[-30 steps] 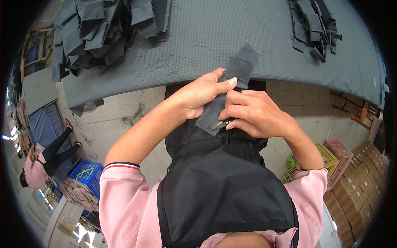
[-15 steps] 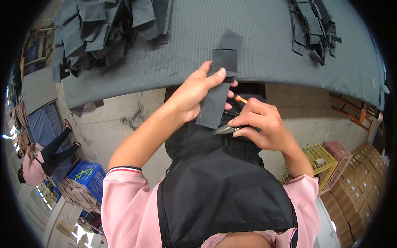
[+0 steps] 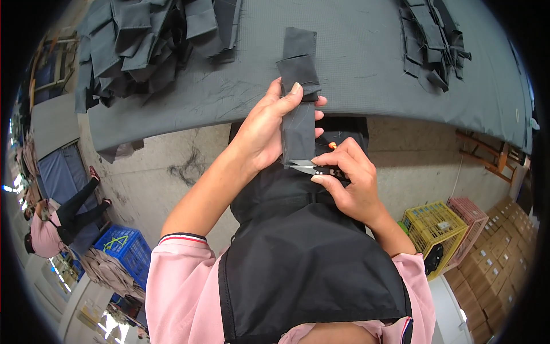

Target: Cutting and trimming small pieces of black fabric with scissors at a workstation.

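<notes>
My left hand grips a folded dark grey fabric strip, its thumb pressed on top and its fingertips showing past the right edge. The strip's upper end reaches over the table edge, and its lower end hangs toward my apron. My right hand is closed around small thread snips with a black grip. The blades lie at the strip's lower end, slightly apart. Whether they touch a thread is too small to tell. A small orange piece sticks out above my right fingers.
A grey-covered table spans the front, with a heap of dark strips at left and a smaller bundle at right. Yellow crate, pink crate and cardboard boxes stand at right. Far left are a blue crate and another person.
My right hand has moved left, bringing the snips' blades to the strip's lower end. My left hand has shifted slightly left, and the strip now hangs straighter.
</notes>
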